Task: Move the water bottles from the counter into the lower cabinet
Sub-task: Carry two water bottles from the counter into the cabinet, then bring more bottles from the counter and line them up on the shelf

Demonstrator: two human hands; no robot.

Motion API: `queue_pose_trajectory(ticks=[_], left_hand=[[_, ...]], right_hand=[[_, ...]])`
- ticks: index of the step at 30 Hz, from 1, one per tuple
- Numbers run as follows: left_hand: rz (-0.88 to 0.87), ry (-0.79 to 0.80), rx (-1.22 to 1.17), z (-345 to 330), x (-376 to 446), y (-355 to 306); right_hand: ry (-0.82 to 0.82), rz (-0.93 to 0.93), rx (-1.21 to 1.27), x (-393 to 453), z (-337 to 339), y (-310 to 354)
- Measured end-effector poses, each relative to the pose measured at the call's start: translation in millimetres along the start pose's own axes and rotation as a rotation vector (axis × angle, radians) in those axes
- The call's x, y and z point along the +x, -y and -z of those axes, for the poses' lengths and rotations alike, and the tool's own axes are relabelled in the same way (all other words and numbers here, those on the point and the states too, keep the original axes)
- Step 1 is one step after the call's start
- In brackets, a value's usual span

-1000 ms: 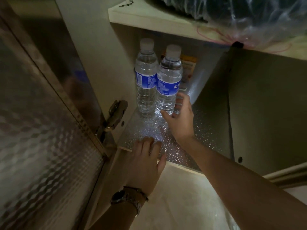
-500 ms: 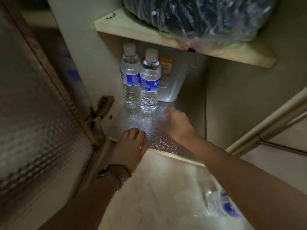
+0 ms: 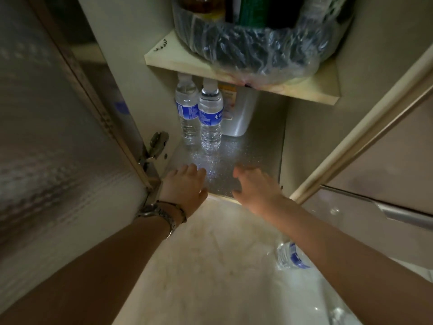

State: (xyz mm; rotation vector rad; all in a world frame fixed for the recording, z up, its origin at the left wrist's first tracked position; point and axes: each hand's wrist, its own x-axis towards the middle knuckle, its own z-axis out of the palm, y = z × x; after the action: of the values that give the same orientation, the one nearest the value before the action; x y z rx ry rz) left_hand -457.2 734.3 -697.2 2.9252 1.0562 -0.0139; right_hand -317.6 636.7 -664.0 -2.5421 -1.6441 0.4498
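At the far left the cabinet door (image 3: 58, 141) stood swung open, its patterned panel filling that side, with the hinge (image 3: 156, 144) at its inner edge. Your left hand (image 3: 185, 187) lay palm down on the front edge of the lower cabinet's glittery floor liner (image 3: 253, 151), fingers straight and relaxed, gripping nothing; a watch (image 3: 161, 213) and a thin cord sat on that wrist. Deeper in, against the left wall, two water bottles (image 3: 209, 118) with blue labels stood upright and touching, one slightly behind the other. Just to their right at the back stood a white jug (image 3: 239, 116) with an orange label. Above them the shelf (image 3: 304, 89) carried a clear plastic bag (image 3: 253, 45) over dark contents. Your right hand (image 3: 255, 185) was near the liner's front edge, well apart from the bottles, fingers spread loosely and holding nothing; it was blurred, so you could not tell whether it touched the liner. Lower right, a third water bottle (image 3: 293, 255) lay on its side on the pale floor (image 3: 210, 266), partly hidden by your right forearm.
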Motion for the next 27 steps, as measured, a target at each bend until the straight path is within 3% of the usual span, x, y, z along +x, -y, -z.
queue_pose_trajectory(ticks=[12,20,27], left_hand=[[0.038,0.210,0.097,176.1,-57.9,-17.8],[-0.025,0.225,0.151,338.8,-94.7,-24.9],[-0.139,0.254,0.149,464.7,-113.1,-40.6]], right_hand=[[0.090,0.004,-0.117,-88.7,144.8,48.1],[0.117,-0.002,-0.163,-164.4,278.0,80.1],[0.042,-0.129,-0.105,-227.3,391.8,92.5]])
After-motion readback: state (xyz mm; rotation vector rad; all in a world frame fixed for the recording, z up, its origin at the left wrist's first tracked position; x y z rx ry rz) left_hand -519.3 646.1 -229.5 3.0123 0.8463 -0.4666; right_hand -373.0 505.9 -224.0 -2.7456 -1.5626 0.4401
